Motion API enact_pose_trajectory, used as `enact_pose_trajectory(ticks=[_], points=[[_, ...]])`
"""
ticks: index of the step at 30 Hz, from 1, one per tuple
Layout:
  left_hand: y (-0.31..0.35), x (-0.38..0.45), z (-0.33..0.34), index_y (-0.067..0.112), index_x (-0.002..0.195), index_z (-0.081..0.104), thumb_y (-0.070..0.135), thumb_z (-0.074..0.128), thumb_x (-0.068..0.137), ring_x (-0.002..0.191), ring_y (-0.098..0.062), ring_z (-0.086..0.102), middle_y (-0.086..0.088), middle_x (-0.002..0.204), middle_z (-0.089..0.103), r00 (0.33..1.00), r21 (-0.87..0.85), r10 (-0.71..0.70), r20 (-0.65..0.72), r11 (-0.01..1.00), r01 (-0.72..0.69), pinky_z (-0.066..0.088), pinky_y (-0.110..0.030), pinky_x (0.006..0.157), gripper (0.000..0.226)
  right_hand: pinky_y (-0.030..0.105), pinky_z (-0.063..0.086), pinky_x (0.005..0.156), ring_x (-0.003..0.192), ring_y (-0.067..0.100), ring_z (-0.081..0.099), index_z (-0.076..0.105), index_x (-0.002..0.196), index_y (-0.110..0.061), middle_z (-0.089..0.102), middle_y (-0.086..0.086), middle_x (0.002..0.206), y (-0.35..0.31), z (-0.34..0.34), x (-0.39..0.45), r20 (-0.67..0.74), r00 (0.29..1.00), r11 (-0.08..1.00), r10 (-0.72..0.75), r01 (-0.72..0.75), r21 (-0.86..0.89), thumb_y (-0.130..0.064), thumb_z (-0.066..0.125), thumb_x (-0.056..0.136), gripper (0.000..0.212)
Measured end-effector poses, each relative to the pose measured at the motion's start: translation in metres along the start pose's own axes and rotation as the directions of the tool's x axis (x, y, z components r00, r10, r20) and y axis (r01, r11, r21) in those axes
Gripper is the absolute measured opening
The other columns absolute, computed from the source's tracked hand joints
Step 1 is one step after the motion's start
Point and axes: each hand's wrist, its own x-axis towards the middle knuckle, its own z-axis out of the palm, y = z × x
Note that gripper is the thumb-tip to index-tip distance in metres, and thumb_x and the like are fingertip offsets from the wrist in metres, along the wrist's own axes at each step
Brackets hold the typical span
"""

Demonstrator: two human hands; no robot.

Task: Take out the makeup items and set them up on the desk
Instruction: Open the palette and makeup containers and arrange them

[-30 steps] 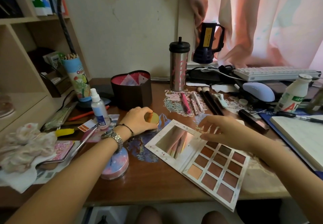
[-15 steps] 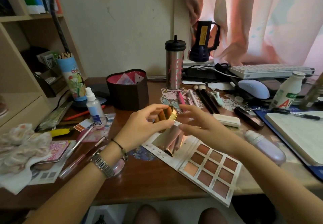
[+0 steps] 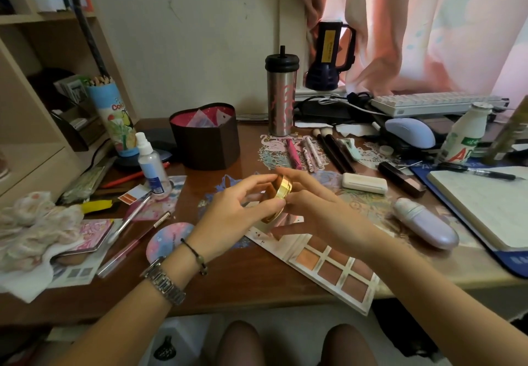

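A small round gold compact (image 3: 283,188) is held on edge above the desk, between both hands. My left hand (image 3: 237,214) grips its left side with curled fingers and thumb. My right hand (image 3: 317,211) pinches its right side. Below them lies an open eyeshadow palette (image 3: 331,268) with a mirror lid, partly hidden by my hands. Brushes and pencils (image 3: 317,151) lie in a row behind. A dark heart-shaped box (image 3: 207,142) stands at the back left. A round pink-blue compact (image 3: 167,238) lies by my left wrist.
A steel tumbler (image 3: 280,94), a spray bottle (image 3: 150,162), a pencil tube (image 3: 114,120), a white case (image 3: 364,183), a dark lipstick (image 3: 401,178), a lilac case (image 3: 425,222), a notebook (image 3: 485,205), a mouse (image 3: 410,132), a keyboard (image 3: 434,102) and a drink bottle (image 3: 465,134) crowd the desk. Crumpled cloth (image 3: 31,228) lies left.
My left hand lifted the gold compact off the desk and turned it on edge. My right hand came in from the palette and took hold of its other side.
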Motion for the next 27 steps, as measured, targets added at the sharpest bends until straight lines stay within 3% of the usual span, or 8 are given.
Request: enact_pose_trajectory(ticks=[4, 6, 11, 15, 20, 24, 27], points=[[0.001, -0.003, 0.0, 0.045, 0.128, 0.049, 0.056, 0.057, 0.079, 0.118, 0.003, 0.052, 0.02, 0.128, 0.057, 1.0, 0.066, 0.006, 0.027, 0.998, -0.008, 0.046, -0.027, 0.101, 0.052, 0.049, 0.051, 0.093, 0.107, 0.025, 0.063, 0.044, 0.134, -0.024, 0.058, 0.01, 0.122, 0.0, 0.001, -0.001, -0.029, 1.0, 0.999, -0.008, 0.009, 0.035, -0.009, 0.045, 0.095, 0.041], [0.005, -0.004, 0.0, 0.046, 0.131, 0.046, 0.061, 0.05, 0.078, 0.112, 0.004, 0.056, 0.018, 0.127, 0.058, 0.999, 0.149, 0.038, 0.03, 0.988, -0.043, 0.05, -0.027, 0.095, 0.055, 0.044, 0.053, 0.092, 0.103, 0.023, 0.065, 0.046, 0.132, -0.022, 0.06, 0.008, 0.116, 0.0, 0.001, -0.002, -0.046, 0.999, 0.998, -0.009, 0.012, 0.057, -0.008, 0.046, 0.094, 0.041], [0.011, -0.006, -0.002, 0.042, 0.136, 0.041, 0.06, 0.04, 0.083, 0.093, -0.019, 0.067, 0.009, 0.112, 0.068, 0.992, 0.289, 0.104, 0.069, 0.95, -0.12, 0.054, -0.046, 0.081, 0.056, 0.042, 0.053, 0.092, 0.108, 0.028, 0.062, 0.047, 0.131, -0.019, 0.058, 0.012, 0.12, -0.001, 0.0, -0.002, -0.083, 0.996, 0.998, 0.011, -0.006, 0.06, -0.007, 0.05, 0.093, 0.04], [0.012, -0.003, -0.005, 0.041, 0.138, 0.038, 0.062, 0.034, 0.083, 0.082, -0.024, 0.068, 0.004, 0.094, 0.071, 0.988, 0.377, 0.107, 0.112, 0.915, -0.142, 0.053, -0.049, 0.073, 0.059, 0.045, 0.052, 0.092, 0.107, 0.029, 0.063, 0.048, 0.13, -0.015, 0.057, 0.018, 0.122, 0.0, 0.0, -0.002, -0.081, 0.996, 0.998, 0.031, -0.027, 0.052, -0.008, 0.051, 0.092, 0.039], [0.016, 0.003, -0.007, 0.033, 0.142, 0.034, 0.062, 0.031, 0.083, 0.066, -0.021, 0.061, -0.004, 0.078, 0.068, 0.976, 0.487, 0.073, 0.205, 0.857, -0.167, 0.048, -0.043, 0.062, 0.065, 0.047, 0.053, 0.091, 0.101, 0.028, 0.063, 0.047, 0.131, -0.013, 0.055, 0.027, 0.119, 0.002, -0.001, -0.004, -0.088, 0.995, 0.996, 0.051, -0.045, 0.077, -0.007, 0.052, 0.092, 0.039], [0.023, 0.002, 0.001, 0.024, 0.143, 0.035, 0.054, 0.03, 0.084, 0.067, -0.015, 0.062, -0.005, 0.083, 0.068, 0.966, 0.579, 0.13, 0.223, 0.78, -0.238, 0.051, -0.041, 0.064, 0.066, 0.046, 0.055, 0.087, 0.095, 0.024, 0.064, 0.048, 0.128, -0.013, 0.063, 0.014, 0.105, 0.005, 0.002, -0.004, -0.106, 0.993, 0.994, 0.044, -0.033, 0.103, -0.007, 0.05, 0.092, 0.037], [0.025, 0.002, 0.006, 0.018, 0.138, 0.041, 0.046, 0.031, 0.085, 0.064, -0.018, 0.061, -0.007, 0.075, 0.065, 0.96, 0.638, 0.156, 0.232, 0.721, -0.271, 0.05, -0.042, 0.061, 0.061, 0.046, 0.055, 0.086, 0.096, 0.025, 0.066, 0.05, 0.124, -0.014, 0.065, 0.014, 0.108, 0.007, 0.003, -0.004, -0.111, 0.993, 0.995, 0.045, -0.035, 0.092, -0.009, 0.051, 0.092, 0.032]])
